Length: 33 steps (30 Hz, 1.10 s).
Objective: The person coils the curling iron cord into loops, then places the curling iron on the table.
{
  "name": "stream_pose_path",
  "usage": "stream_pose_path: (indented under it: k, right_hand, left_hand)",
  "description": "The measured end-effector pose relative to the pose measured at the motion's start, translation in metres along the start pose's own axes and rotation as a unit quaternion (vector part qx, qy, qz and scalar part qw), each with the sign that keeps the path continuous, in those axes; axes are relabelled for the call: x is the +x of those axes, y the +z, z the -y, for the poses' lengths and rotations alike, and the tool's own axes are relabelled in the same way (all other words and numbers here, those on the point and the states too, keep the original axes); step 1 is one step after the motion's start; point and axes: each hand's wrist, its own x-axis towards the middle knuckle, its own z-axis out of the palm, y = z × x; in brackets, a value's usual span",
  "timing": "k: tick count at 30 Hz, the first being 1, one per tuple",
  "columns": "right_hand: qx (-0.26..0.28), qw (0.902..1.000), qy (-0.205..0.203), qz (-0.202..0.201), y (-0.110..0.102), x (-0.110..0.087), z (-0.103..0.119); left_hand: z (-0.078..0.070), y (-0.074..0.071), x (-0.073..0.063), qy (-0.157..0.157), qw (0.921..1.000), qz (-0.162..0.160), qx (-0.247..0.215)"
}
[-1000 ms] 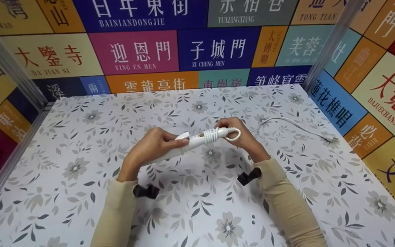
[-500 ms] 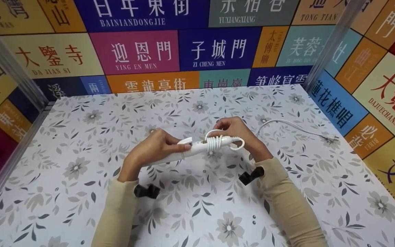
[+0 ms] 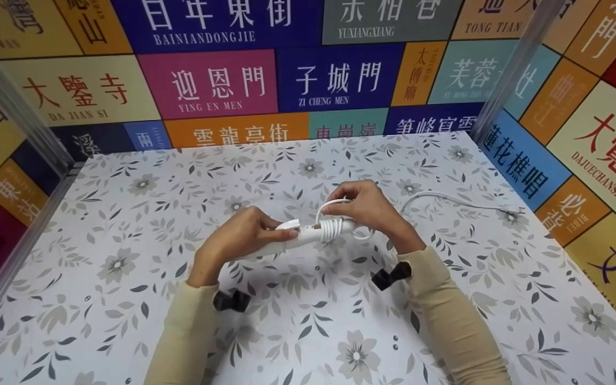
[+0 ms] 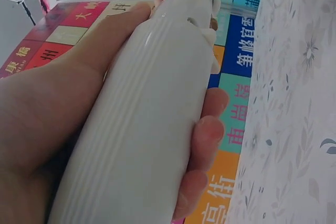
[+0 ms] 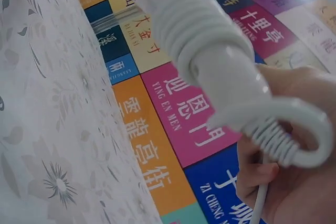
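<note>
Dipping lower and lying slightly more level than a second ago, the long white glossy plastic appliance with a rounded barrel [image 3: 303,236] has its cord end nearer the person, and a slack loop of cord now arches above it. Its long axis runs left to right, the cord end pointing right and slightly away; the other end is hidden by the hand. Held above the white tablecloth printed with grey flowers and leaves [image 3: 286,331], it shows fine lengthwise ridges on a barrel that narrows towards the cord. A small white plastic lever [image 3: 290,223] stands up from one side. The thin white rubbery cord [image 3: 331,229] is wound round the narrow part in close turns, beyond a ribbed sleeve [image 5: 272,139]; the rest trails right across the cloth. The left hand [image 3: 241,232] grips the barrel; the right hand [image 3: 369,206] pinches the cord between curled fingers
</note>
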Motion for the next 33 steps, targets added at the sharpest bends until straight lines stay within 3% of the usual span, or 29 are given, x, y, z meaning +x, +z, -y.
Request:
stream_pose_path:
  k: [3,7,10,16,22,27,33]
  right_hand:
    - [-0.053,0.9979,-0.019,-0.033,0.006,-0.005,0.008]
    - [-0.130,0.9867,-0.065,-0.072,0.013,-0.011,0.019]
    - [-0.149,0.9806,-0.098,-0.083,0.017,-0.015,0.025]
    - [-0.152,0.9739,-0.140,-0.095,0.020,-0.020,0.032]
    - [-0.143,0.9710,-0.160,-0.105,0.022,-0.021,0.033]
    - [-0.116,0.9753,-0.161,-0.096,0.023,-0.020,0.032]
    - [-0.072,0.9872,-0.135,-0.044,0.025,-0.020,0.032]
  left_hand:
    - [0.001,0.001,0.001,-0.016,0.9998,-0.012,0.004]
    - [0.002,0.002,0.001,-0.037,0.9988,-0.028,0.017]
    - [0.002,0.001,0.000,-0.046,0.9979,-0.039,0.022]
    - [0.002,0.000,0.000,-0.050,0.9949,-0.084,0.024]
    - [0.000,0.001,0.003,-0.073,0.9870,-0.142,0.019]
    - [-0.002,0.002,0.003,-0.071,0.9818,-0.176,0.019]
    - [-0.002,-0.002,0.002,-0.093,0.9740,-0.206,0.012]
